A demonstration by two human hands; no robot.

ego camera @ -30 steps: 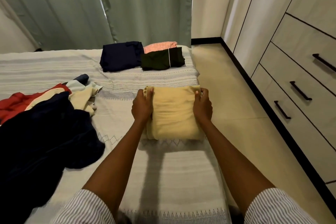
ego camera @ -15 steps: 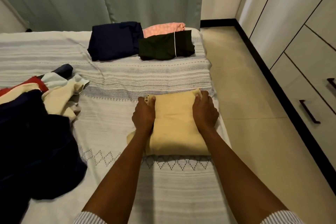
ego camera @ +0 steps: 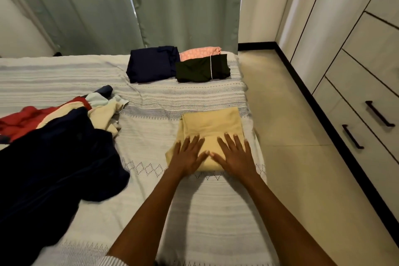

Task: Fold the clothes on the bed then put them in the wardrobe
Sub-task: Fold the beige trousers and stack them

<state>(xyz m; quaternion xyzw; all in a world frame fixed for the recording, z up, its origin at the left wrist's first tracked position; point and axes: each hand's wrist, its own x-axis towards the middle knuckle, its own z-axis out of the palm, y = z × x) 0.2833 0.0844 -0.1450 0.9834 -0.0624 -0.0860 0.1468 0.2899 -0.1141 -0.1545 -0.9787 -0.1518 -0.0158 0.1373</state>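
Note:
A folded pale yellow garment (ego camera: 212,124) lies near the right edge of the bed (ego camera: 194,211). My left hand (ego camera: 187,155) and my right hand (ego camera: 234,154) both press flat on its near half, fingers spread and straight, thumbs almost touching. At the far end of the bed lie three folded pieces: a navy one (ego camera: 152,63), a black one with a white stripe (ego camera: 201,68) and a pink one (ego camera: 199,52) behind it. An unfolded heap sits at the left: a large navy garment (ego camera: 51,164), a red one (ego camera: 19,121) and cream ones (ego camera: 103,114).
The wardrobe (ego camera: 364,67) with drawers and dark handles lines the right wall. A strip of tiled floor (ego camera: 302,157) runs between it and the bed. Green curtains (ego camera: 151,4) hang behind the bed.
Both hands let go of the yellow garment's side edges and now lie flat on its near part. The garment lies flatter on the bed.

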